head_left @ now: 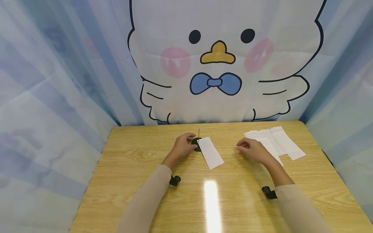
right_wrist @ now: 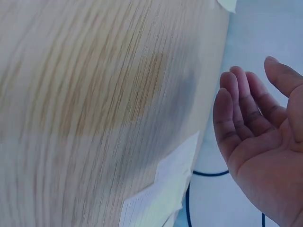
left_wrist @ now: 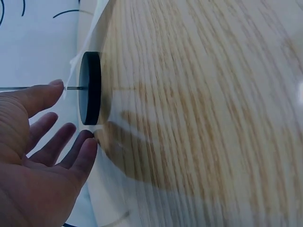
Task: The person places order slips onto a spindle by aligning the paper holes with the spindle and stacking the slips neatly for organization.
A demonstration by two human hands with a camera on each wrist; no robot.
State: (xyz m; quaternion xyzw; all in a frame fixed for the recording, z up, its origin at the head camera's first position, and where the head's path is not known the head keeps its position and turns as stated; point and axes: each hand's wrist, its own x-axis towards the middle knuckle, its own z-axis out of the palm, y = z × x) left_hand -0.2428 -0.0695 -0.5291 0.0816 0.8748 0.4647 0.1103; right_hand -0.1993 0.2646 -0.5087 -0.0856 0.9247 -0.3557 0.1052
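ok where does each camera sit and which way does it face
Head: on the head, looking forward and down at the table; left hand, right hand and sleeves show.
Left wrist: on that wrist, looking at the black base; left hand shows.
Right wrist: on that wrist, looking along table and paper slips; right hand shows.
Head and left wrist share the black base.

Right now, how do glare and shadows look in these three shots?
Head view: a bright white glare streak runs along the glossy table; left wrist view: a darker patch spreads over the wood near the black disc and left hand; right wrist view: a soft grey shadow lies on the wood above the paper slips.
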